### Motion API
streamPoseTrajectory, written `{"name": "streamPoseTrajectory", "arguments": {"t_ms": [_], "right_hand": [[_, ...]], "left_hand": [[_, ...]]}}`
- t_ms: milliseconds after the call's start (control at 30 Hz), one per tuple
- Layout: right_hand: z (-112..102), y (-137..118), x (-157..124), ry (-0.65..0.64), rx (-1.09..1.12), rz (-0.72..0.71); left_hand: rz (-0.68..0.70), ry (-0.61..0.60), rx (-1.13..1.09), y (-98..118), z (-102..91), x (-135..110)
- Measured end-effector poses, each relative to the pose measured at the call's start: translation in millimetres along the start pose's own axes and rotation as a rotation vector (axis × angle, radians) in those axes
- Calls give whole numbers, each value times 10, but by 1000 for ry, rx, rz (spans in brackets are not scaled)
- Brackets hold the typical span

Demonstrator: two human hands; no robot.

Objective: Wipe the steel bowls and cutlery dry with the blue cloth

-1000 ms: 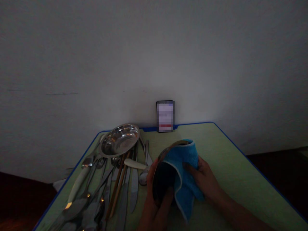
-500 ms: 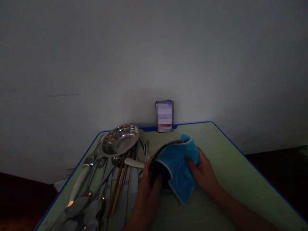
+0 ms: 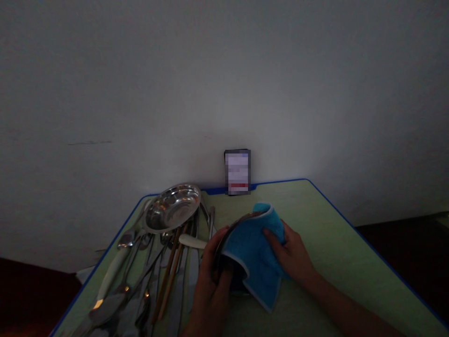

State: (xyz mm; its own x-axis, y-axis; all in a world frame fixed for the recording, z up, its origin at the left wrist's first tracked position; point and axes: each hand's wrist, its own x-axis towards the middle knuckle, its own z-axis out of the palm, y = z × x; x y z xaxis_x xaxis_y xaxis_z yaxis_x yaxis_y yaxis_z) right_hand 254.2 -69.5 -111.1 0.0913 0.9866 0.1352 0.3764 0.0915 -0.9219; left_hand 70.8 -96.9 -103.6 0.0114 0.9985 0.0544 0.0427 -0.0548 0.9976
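My left hand [image 3: 213, 285] is closed on the left rim of a metal bowl [image 3: 239, 277], its thumb inside and its fingers around the outside. The bowl is tilted on its side above the table, and its inside is dark. A blue cloth [image 3: 254, 245] with a pale edge covers much of the bowl and folds over its upper rim. My right hand [image 3: 293, 252] pinches the cloth against the bowl's right side, thumb on top; the other fingers are mostly hidden. One corner of the cloth hangs down in front.
Another metal bowl [image 3: 173, 210] rests tilted on cutlery at the back left. Several spoons, knives, a white-handled utensil [image 3: 191, 241] and wooden chopsticks [image 3: 170, 276] cover the left of the green table [image 3: 336, 262]. A phone [image 3: 237, 172] leans on the wall [image 3: 315, 93].
The bowl, the cloth and both hands sit slightly lower and further left in view, with a small camera shift. The cloth's folds have changed a little, and both grips persist.
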Motion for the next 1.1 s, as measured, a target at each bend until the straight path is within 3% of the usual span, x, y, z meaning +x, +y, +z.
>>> {"name": "streamPoseTrajectory", "arguments": {"t_ms": [167, 267, 333, 467, 600, 700, 867, 1100], "right_hand": [[-1, -1, 41, -10, 34, 4], [25, 12, 181, 53, 74, 5], [49, 17, 305, 104, 48, -35], [98, 22, 481, 156, 0, -80], [124, 31, 502, 247, -11, -101], [126, 38, 495, 205, 0, -74], [133, 61, 516, 101, 8, -18], [161, 33, 521, 94, -24, 70]], "left_hand": [[222, -1, 142, 135, 32, 76], [306, 28, 300, 372, 80, 359], [328, -43, 479, 559, 91, 608], [262, -245, 759, 779, 50, 953], [244, -257, 918, 763, -8, 992], [207, -352, 990, 737, -74, 980], [74, -450, 966, 738, -172, 1031], [-27, -386, 846, 677, -144, 1118]]}}
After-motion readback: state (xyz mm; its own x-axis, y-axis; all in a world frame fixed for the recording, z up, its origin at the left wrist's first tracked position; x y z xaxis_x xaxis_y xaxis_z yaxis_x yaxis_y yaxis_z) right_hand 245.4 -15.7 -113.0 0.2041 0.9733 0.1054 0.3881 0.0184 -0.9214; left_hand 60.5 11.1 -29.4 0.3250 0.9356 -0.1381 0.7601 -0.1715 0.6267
